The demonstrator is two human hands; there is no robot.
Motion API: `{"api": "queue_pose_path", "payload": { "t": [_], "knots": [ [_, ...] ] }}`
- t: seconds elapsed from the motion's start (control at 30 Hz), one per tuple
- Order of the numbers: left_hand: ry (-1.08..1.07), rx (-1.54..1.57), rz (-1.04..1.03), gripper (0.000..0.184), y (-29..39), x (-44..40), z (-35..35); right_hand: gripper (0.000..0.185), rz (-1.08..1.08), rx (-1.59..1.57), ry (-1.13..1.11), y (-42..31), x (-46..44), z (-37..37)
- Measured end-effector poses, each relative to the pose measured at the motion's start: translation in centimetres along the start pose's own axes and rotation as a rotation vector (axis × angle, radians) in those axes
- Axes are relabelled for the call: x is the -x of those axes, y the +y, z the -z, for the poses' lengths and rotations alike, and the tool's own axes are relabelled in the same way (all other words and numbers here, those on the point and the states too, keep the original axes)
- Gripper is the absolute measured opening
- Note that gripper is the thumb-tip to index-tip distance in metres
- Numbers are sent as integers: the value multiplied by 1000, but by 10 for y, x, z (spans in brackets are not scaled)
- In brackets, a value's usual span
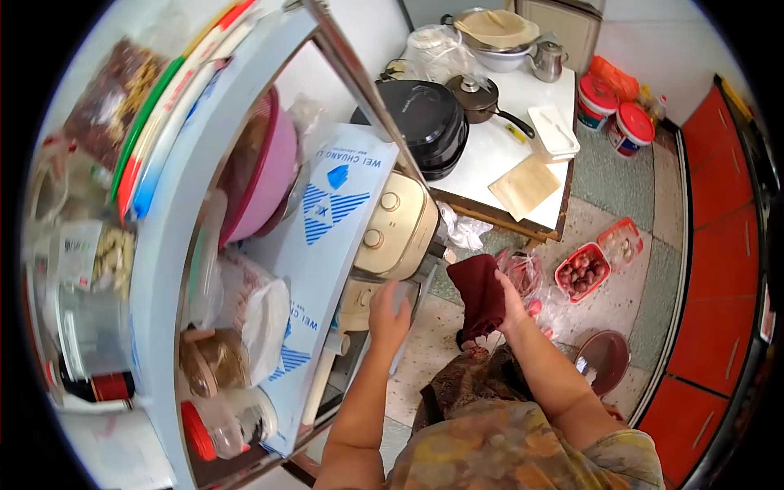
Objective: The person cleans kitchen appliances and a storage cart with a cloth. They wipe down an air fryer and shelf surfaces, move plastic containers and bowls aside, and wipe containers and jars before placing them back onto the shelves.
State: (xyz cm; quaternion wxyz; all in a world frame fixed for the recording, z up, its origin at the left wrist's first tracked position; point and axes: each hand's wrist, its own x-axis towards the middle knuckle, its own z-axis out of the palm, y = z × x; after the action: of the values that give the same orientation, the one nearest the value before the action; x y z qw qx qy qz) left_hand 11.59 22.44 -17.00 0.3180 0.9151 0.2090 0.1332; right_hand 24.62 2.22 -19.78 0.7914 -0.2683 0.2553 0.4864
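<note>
A dark red cloth hangs from my right hand, whose fingers are closed on its right edge, above the floor in front of my body. My left hand is raised beside the shelf rack with its fingers apart and nothing visible in it. It is nearest to a cream appliance with two round knobs, which stands on the rack. From this view I cannot tell whether the left fingers touch the rack's edge.
The metal rack on the left holds a pink basin and a red-lidded jar. A white table bears pans and a kettle. On the floor are a box of onions, a brown bucket and red-lidded tubs. Red cabinets line the right.
</note>
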Motion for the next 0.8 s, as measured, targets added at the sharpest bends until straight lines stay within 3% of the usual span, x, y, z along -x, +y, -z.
{"api": "queue_pose_path", "payload": {
  "t": [0.2,0.37,0.4,0.43,0.53,0.63,0.8],
  "knots": [
    [-127,-144,-234,49,18,-73,-2,49,52,-95,-92,-18,-55,-28],
    [-255,-295,-350,58,17,-116,-24,43,436,-50,-26,-19,-102,-56],
    [-290,-308,-351,58,17,-120,-27,46,517,59,-66,-19,-108,-57],
    [-294,-360,-337,58,17,-123,-30,46,665,272,147,-10,-113,-60],
    [-316,-443,-311,57,14,-127,-35,47,994,744,161,12,-121,-62],
    [-324,-449,-328,54,5,-127,-37,49,1074,917,63,25,-130,-73],
    [-326,-459,-327,51,3,-130,-36,41,1206,858,91,-13,-170,-86]
  ]
}}
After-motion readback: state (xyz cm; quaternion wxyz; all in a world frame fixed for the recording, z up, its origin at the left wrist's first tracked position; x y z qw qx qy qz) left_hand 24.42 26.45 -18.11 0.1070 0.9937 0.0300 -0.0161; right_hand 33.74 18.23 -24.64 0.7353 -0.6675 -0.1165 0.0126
